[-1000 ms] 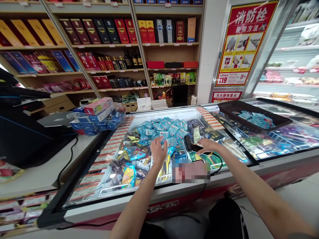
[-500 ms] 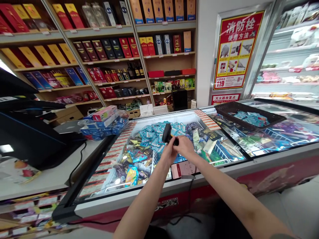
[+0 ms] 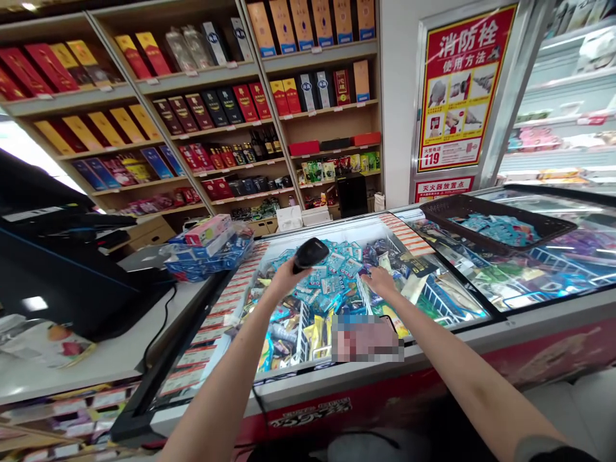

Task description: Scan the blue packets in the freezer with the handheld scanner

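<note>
My left hand (image 3: 285, 280) is closed around a black handheld barcode scanner (image 3: 310, 254), held over a heap of small blue packets (image 3: 332, 273). The heap lies on the glass top of a chest freezer (image 3: 289, 388). At the right edge of that heap, my right hand (image 3: 382, 283) is low over the glass, fingers stretched to the left and apart, with nothing seen in them. Whether its fingertips touch a packet I cannot tell. Nearer the front edge lies a phone (image 3: 385, 324), its screen blurred out.
A dark brown tray (image 3: 553, 234) with more blue packets stands on the freezer's right part. Blue plastic-wrapped packs (image 3: 206, 256) sit at the left by a black checkout terminal (image 3: 72, 256). A cable (image 3: 260, 405) hangs down the freezer's front. Shelves of boxes stand behind.
Both hands were together at the scanner. The left hand has drawn it to the left and turned it, while the right hand has let go and moved right. The view has shifted slightly.
</note>
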{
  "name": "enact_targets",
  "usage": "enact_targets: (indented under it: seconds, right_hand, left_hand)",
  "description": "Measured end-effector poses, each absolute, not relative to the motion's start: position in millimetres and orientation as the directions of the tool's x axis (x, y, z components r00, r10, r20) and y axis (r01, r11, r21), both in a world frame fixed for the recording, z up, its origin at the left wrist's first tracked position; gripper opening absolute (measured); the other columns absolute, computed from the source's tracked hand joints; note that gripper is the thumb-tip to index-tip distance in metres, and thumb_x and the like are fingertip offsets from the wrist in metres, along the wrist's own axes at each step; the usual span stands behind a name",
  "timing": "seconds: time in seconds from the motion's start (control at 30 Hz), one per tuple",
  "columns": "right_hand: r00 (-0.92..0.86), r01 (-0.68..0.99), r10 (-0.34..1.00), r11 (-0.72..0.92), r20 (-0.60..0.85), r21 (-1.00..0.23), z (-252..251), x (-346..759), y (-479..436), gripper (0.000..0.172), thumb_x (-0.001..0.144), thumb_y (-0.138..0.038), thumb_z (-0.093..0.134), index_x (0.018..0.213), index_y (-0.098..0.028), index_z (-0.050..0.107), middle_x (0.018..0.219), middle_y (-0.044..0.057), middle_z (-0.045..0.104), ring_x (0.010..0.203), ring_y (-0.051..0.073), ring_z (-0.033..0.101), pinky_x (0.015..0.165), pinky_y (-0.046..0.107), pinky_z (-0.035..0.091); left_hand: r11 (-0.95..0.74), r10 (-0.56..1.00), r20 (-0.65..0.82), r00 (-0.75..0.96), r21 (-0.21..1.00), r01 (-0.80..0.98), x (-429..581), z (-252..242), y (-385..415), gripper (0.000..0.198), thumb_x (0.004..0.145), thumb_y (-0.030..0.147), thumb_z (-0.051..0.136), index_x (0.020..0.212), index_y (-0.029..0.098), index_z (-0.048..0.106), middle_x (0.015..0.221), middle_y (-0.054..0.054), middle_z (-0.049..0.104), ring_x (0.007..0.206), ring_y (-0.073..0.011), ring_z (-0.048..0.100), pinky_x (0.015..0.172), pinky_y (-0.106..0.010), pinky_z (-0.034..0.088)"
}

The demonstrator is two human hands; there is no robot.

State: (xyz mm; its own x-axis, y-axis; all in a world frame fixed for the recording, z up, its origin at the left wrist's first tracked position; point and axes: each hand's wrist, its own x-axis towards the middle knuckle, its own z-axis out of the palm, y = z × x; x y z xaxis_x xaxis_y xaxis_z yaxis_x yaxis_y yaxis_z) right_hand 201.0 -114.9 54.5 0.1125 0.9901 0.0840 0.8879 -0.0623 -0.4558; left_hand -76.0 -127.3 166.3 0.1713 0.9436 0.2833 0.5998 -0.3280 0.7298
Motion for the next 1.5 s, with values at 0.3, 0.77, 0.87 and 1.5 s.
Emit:
enact_targets:
  seconds: [0.3,0.77,0.87,1.5]
  right_hand:
    - [0.224,0.899,0.965,-0.149,0.139,-0.411,40,160,-62,0.073,0.069,-0.071,0.055,0.121,-0.019,0.053,0.127,0.018,0.049,0.124,0.036,0.036,0.097,0.046,0.031]
    - [0.351,0.345,0.837,0.302,0.420,-0.889,5,209,-66,0.071,0.082,-0.051,0.050,0.141,-0.020,0.026,0.101,0.008,0.062,0.075,0.019,0.058,0.065,0.032,0.046]
    - [0.378,0.444,0.798,0.288,0.469,-0.849,3,212,-67,0.057,0.084,-0.049,0.047,0.134,-0.022,0.041,0.112,0.009,0.061,0.089,0.022,0.059,0.071,0.032,0.046]
    - [0.259,0.467,0.807,0.377,0.531,-0.800,-8,232,-69,0.038,0.087,-0.040,0.044,0.119,-0.021,0.056,0.113,0.009,0.060,0.094,0.020,0.057,0.079,0.033,0.045]
  left_hand:
    - [-0.383,0.903,0.324,0.281,0.311,0.870,-46,84,-101,0.048,0.074,0.025,0.060,0.120,0.024,0.050,0.109,-0.008,0.064,0.092,-0.0254,0.063,0.071,-0.030,0.045]
    - [-0.544,0.767,0.421,0.484,0.027,0.839,-45,57,-87,0.039,0.082,0.033,0.055,0.119,0.024,0.054,0.105,-0.007,0.064,0.092,-0.0232,0.061,0.069,-0.030,0.044]
    - [-0.572,0.737,0.424,0.526,-0.023,0.820,-42,47,-90,0.041,0.076,0.025,0.060,0.117,0.023,0.055,0.108,-0.008,0.062,0.097,-0.0242,0.059,0.080,-0.034,0.044]
    - [-0.614,0.733,0.345,0.586,-0.035,0.788,-34,51,-100,0.039,0.077,0.028,0.060,0.116,0.023,0.056,0.103,-0.009,0.064,0.098,-0.0246,0.059,0.085,-0.035,0.042]
